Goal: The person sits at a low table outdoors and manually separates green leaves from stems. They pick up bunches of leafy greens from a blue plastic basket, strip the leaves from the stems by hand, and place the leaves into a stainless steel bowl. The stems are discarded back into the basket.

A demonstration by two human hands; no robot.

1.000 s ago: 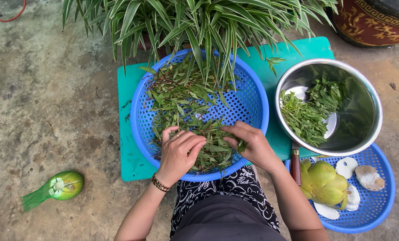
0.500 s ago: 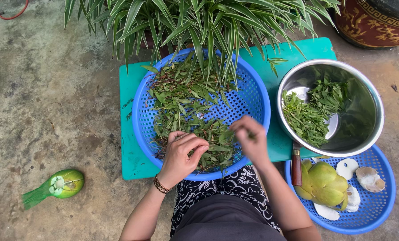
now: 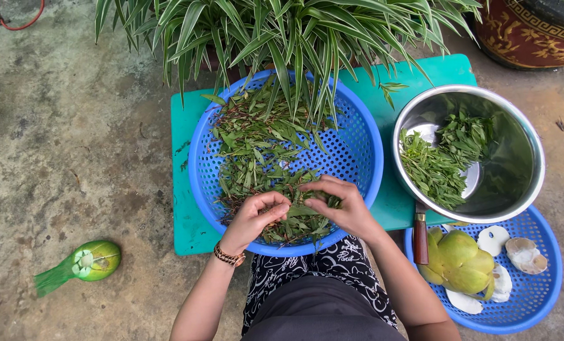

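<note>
- Leafy herb stems (image 3: 263, 158) lie heaped in the blue perforated basket (image 3: 358, 151) on a green board (image 3: 190, 227).
- Left hand (image 3: 253, 218) and right hand (image 3: 339, 205) meet at the pile's near edge, fingers pinched on a sprig, apparently.
- Steel bowl (image 3: 516, 164) just beside holds picked leaves (image 3: 433, 167).

Two blue perforated baskets are in view: a large one (image 3: 358, 136) heaped with loose green herb sprigs, too many to count, and a smaller one (image 3: 534, 297) at lower right. There is one steel bowl (image 3: 516, 164) holding one pile of picked leaves (image 3: 443, 158), one teal board (image 3: 184, 189), one wooden-handled knife (image 3: 420, 238), one green brush (image 3: 80, 265), one brown ornamented pot (image 3: 528, 31), one striped-leaf plant (image 3: 282, 31), one bracelet (image 3: 228, 256), and two hands (image 3: 253, 218) (image 3: 345, 205).
</note>
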